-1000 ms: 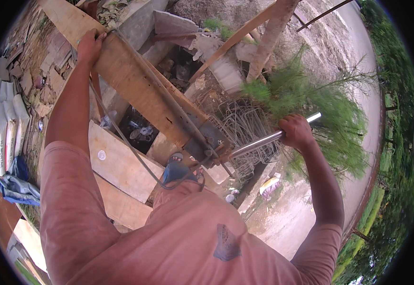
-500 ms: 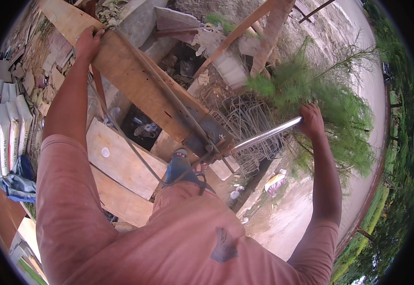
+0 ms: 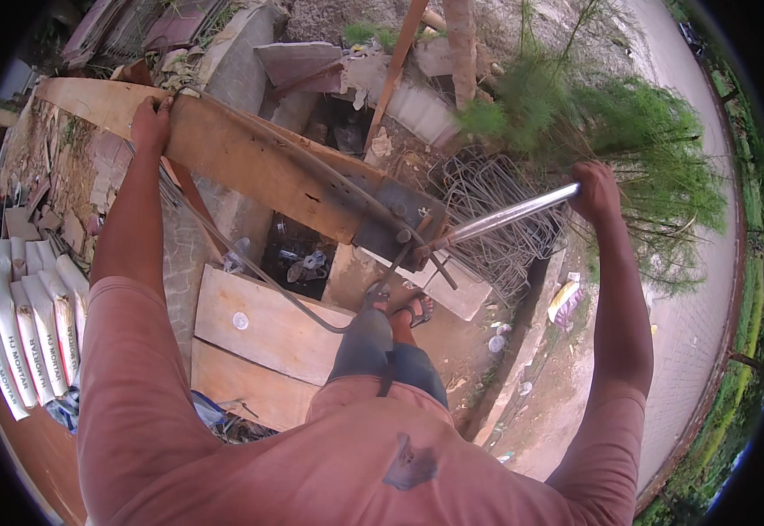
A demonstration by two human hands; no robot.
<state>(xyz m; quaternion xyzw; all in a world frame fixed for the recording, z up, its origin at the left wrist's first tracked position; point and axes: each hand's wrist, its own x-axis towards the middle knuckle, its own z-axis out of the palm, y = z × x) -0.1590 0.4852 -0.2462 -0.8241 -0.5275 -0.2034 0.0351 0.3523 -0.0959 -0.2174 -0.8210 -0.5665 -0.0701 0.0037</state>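
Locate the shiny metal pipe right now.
Head view, right of centre: the pipe runs from beside the dark plate to the right hand, over the bent rods.

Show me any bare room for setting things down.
Bare wood surrounds the pale spot on the board left of the feet; pavement lies bare right of the right elbow. Crowded: bent wire heaped below the shiny tube.

Silver pipe [image 3: 513, 214]; brown plank [image 3: 246, 167]
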